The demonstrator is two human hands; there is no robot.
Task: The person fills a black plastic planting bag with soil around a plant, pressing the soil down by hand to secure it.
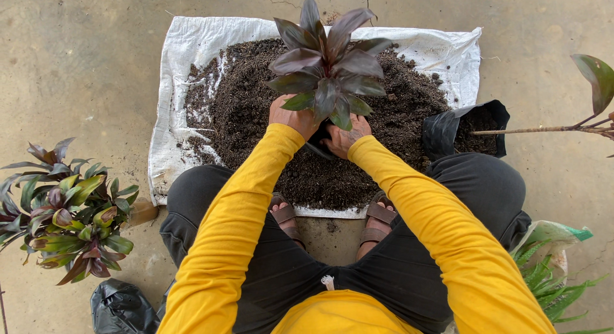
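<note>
Down on the concrete floor (83, 65) lies one white woven sack (192, 39) spread flat, with one broad heap of dark soil (256, 110) on it. Two hands meet at the near middle of the heap: the left hand (293, 116) and the right hand (347, 137) are both closed around one small black grow bag (318, 141), which holds one dark purple-leaved plant (327, 68) standing upright above them. Whether the bag rests on the soil or is lifted just off it cannot be told. One more black bag (462, 126), part-filled with soil, sits at the right edge of the heap. One cluster of purple-green plants (64, 212) stands at the left, well apart, and one crumpled black bag (121, 306) lies below it. Two sandalled feet (332, 222) rest at the sack's near edge.
</note>
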